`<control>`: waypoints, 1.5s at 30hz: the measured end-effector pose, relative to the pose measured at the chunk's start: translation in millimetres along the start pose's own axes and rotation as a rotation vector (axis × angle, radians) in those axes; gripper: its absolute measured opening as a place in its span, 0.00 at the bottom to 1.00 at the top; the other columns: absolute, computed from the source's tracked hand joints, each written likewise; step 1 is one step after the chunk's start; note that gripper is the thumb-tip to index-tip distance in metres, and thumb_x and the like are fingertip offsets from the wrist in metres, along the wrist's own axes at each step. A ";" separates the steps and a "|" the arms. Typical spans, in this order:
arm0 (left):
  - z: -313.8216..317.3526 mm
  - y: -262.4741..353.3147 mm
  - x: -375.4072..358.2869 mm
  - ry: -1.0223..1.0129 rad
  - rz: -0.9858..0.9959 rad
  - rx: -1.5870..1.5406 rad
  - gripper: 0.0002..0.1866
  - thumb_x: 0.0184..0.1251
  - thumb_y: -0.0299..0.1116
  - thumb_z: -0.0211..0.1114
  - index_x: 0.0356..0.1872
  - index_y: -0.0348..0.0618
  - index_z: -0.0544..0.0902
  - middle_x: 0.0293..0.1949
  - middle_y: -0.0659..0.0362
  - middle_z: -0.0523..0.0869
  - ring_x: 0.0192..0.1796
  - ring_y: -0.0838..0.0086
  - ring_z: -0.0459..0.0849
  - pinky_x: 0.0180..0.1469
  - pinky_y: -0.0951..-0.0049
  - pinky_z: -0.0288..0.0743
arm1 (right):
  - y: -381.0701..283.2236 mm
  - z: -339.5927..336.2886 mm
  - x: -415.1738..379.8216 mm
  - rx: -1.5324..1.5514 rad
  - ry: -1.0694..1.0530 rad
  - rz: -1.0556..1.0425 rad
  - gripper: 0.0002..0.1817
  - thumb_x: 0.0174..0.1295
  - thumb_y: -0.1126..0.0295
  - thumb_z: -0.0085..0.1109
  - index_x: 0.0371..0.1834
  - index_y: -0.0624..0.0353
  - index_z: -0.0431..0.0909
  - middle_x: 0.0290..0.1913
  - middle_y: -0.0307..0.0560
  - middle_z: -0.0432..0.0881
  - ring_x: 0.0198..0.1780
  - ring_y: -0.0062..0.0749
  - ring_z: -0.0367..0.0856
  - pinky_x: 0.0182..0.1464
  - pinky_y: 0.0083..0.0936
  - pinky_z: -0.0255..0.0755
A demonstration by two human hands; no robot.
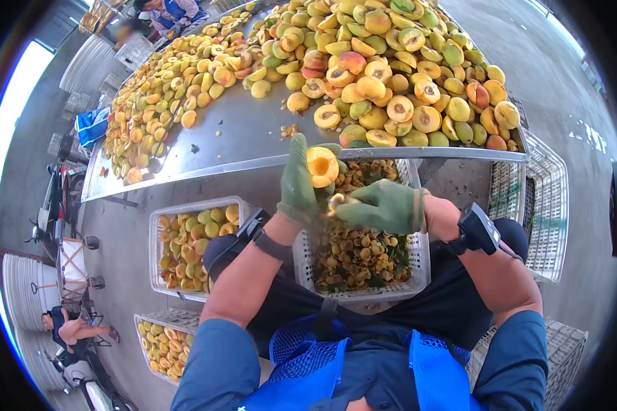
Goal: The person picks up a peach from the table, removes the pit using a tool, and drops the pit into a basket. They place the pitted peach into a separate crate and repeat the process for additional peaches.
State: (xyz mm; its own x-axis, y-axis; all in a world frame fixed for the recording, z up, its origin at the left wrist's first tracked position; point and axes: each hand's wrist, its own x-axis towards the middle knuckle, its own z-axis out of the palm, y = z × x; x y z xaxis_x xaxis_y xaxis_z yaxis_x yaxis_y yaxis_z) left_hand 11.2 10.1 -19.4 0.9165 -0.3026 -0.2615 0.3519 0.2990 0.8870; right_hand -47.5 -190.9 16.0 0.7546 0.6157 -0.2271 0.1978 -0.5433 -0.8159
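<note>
1. While cupping a halved fruit [322,167] in the left hand [299,177], cut face and hollow turned toward the body, also pinching a small blurred piece [335,203] with the right hand [382,207], just below the fruit; possibly holding a stone, possibly a tool tip, too blurred for telling.
2. Judging by the open hollow, probably finishing the stoning of this half.
3. Working above the white crate [363,296] of stones and scraps [363,257]; next, presumably needing to release any waste there and set the cleaned half aside, without squeezing the flesh.
4. Having, to the left, a second crate [155,257] of fruit pieces, perhaps serving for finished halves.
5. Facing, beyond, a metal counter [236,130] bearing a large heap of fruit [384,82], so likely repeating this step many times.
6. Sharing the counter's far end with a co-worker [173,14] in blue.
</note>
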 end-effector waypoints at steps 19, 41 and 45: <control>-365.9 102.9 -98.8 0.939 -0.002 1.605 0.31 0.72 0.58 0.60 0.56 0.36 0.85 0.54 0.35 0.86 0.59 0.42 0.84 0.60 0.50 0.75 | 15.5 4.5 -18.7 -0.580 -0.408 0.170 0.24 0.72 0.45 0.49 0.54 0.49 0.84 0.48 0.57 0.88 0.53 0.56 0.86 0.57 0.48 0.78; -12.1 44.3 99.6 -0.264 0.083 0.750 0.21 0.75 0.45 0.65 0.60 0.42 0.81 0.41 0.57 0.90 0.30 0.73 0.88 0.30 0.76 0.80 | 12.0 -33.1 -0.6 0.210 0.310 0.270 0.19 0.71 0.50 0.56 0.47 0.54 0.81 0.30 0.43 0.84 0.34 0.38 0.85 0.43 0.35 0.80; -14.8 35.8 66.3 -0.341 0.704 0.813 0.21 0.80 0.40 0.59 0.62 0.32 0.78 0.49 0.51 0.88 0.45 0.70 0.88 0.44 0.73 0.85 | -15.5 -33.5 1.1 0.676 0.363 0.329 0.21 0.71 0.49 0.59 0.45 0.58 0.80 0.28 0.39 0.82 0.23 0.24 0.79 0.27 0.25 0.74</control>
State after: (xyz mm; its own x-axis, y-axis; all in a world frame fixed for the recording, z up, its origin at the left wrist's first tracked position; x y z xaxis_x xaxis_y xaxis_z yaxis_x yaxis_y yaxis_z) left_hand 87.4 14.1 -10.7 0.7182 -0.5682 0.4016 -0.5652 -0.1398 0.8130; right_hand -28.8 -201.0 46.2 0.8860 0.2003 -0.4183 -0.3985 -0.1328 -0.9075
